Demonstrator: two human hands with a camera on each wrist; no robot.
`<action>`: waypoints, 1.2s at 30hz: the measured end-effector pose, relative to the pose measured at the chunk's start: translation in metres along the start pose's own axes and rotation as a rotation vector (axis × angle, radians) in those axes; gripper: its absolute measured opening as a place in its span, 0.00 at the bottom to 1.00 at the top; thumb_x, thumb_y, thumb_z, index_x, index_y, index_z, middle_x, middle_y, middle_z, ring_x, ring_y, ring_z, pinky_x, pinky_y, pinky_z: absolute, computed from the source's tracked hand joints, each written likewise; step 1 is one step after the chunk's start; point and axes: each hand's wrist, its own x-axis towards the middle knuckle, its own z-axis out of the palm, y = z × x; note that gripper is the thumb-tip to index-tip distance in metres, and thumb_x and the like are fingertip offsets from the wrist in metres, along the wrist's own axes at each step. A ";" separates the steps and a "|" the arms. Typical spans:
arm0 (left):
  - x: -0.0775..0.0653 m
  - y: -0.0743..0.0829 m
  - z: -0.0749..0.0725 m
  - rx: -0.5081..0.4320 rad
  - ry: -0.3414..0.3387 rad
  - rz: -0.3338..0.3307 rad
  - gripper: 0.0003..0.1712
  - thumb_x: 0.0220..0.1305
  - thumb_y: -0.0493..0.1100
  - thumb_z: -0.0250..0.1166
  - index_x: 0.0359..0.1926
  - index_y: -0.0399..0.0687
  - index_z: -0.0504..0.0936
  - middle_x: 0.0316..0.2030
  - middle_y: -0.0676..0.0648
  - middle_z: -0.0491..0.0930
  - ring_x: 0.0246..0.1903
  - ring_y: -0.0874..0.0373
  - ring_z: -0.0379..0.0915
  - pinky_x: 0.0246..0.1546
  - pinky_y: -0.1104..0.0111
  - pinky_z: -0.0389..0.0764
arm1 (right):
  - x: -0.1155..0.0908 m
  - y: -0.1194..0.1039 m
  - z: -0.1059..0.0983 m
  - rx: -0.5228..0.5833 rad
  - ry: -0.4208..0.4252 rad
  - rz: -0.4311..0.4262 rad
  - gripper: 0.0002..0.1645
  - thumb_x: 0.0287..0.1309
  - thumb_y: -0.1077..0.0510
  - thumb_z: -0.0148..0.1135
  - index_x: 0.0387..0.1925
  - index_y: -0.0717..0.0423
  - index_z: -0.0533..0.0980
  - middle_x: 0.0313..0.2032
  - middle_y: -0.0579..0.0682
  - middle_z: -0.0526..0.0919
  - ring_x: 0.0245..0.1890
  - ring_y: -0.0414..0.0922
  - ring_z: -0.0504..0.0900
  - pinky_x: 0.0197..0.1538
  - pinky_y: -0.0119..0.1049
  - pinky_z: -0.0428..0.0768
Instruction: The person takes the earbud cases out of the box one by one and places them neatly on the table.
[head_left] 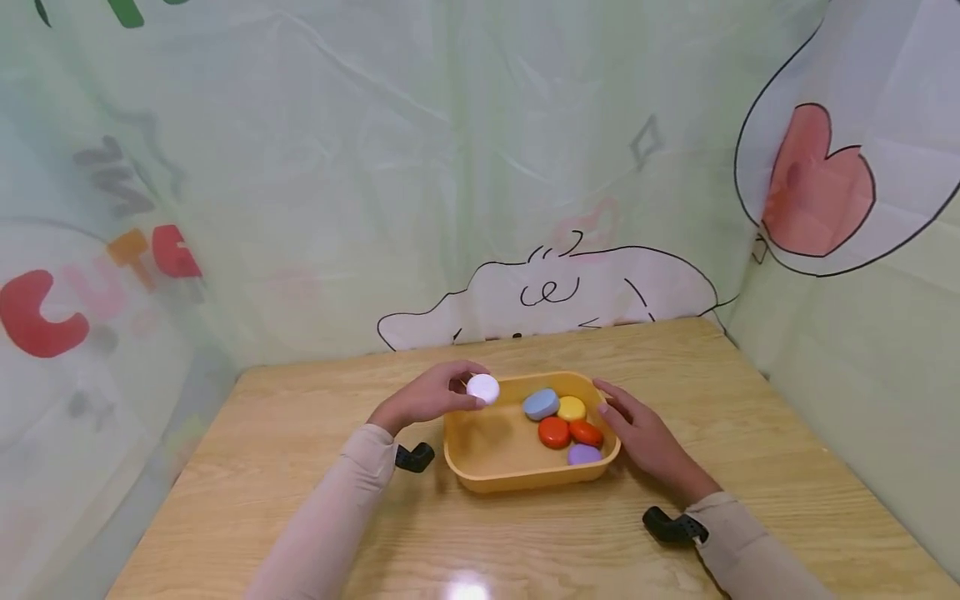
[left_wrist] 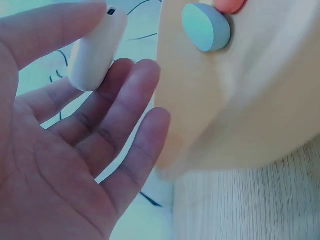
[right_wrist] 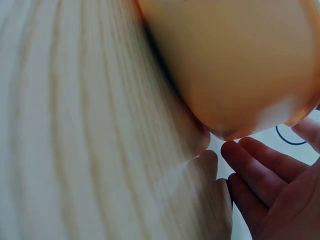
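My left hand point(head_left: 433, 395) pinches a small white rounded piece point(head_left: 482, 388) between thumb and fingers, above the left back corner of a yellow-orange plastic tray point(head_left: 525, 482). In the left wrist view the white piece point(left_wrist: 95, 52) has a smooth body with a small dark slot at one end; the other fingers spread loosely below it. My right hand point(head_left: 641, 429) rests against the tray's right side, thumb at the rim and fingers fairly straight along the outer wall point(right_wrist: 240, 60). Inside lie a blue piece point(head_left: 542, 404), a yellow one point(head_left: 572, 408), two red ones point(head_left: 554, 432), and a purple one point(head_left: 585, 454).
The tray stands on a wooden table point(head_left: 315, 492). A printed curtain point(head_left: 315, 167) hangs behind and along both sides of the table. Black wrist mounts point(head_left: 675, 527) sit at both cuffs.
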 end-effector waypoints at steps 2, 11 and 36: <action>-0.001 -0.002 -0.002 -0.014 0.022 0.006 0.25 0.62 0.46 0.72 0.60 0.52 0.79 0.46 0.52 0.79 0.45 0.55 0.75 0.48 0.63 0.77 | -0.001 0.000 -0.002 -0.008 0.002 -0.002 0.34 0.78 0.43 0.45 0.77 0.49 0.57 0.74 0.61 0.60 0.69 0.65 0.63 0.63 0.62 0.66; -0.013 -0.010 0.000 -0.135 0.131 -0.071 0.27 0.62 0.51 0.72 0.62 0.57 0.78 0.49 0.51 0.79 0.46 0.53 0.77 0.50 0.61 0.78 | -0.011 0.004 -0.010 -0.020 0.013 0.007 0.34 0.78 0.44 0.44 0.78 0.50 0.56 0.74 0.63 0.59 0.69 0.66 0.62 0.63 0.64 0.65; -0.061 -0.058 -0.019 -0.173 0.354 -0.140 0.33 0.60 0.50 0.74 0.65 0.49 0.76 0.46 0.46 0.79 0.45 0.53 0.77 0.48 0.62 0.79 | 0.002 0.003 -0.001 0.008 -0.003 -0.025 0.33 0.78 0.45 0.46 0.77 0.50 0.57 0.71 0.63 0.62 0.67 0.65 0.65 0.62 0.63 0.68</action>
